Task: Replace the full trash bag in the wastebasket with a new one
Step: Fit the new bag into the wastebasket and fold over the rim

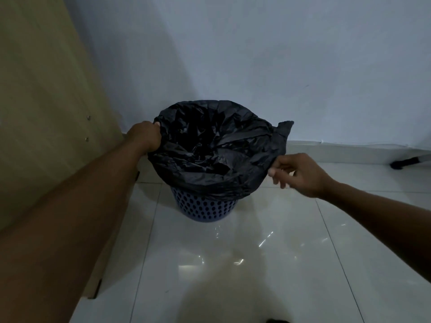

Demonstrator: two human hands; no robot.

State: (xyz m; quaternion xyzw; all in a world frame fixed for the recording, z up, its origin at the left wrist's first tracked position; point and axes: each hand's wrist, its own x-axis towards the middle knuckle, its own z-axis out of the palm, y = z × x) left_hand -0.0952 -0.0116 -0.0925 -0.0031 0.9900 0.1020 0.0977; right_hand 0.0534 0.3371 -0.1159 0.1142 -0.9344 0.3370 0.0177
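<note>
Glossy white floor tiles are carrying the blue wastebasket.
Both hands are gripping the black trash bag: left hand fingers clamped on its rim, right hand pinching the edge.

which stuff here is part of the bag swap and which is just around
Part of the job: black trash bag, blue wastebasket, left hand gripping the bag's left edge, right hand pinching its right edge.
Just there: wooden panel, tiled floor, wall, dark object at far right.

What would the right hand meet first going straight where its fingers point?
The right hand pinches the black trash bag at its edge; going on, it would probably press into that bag.
</note>
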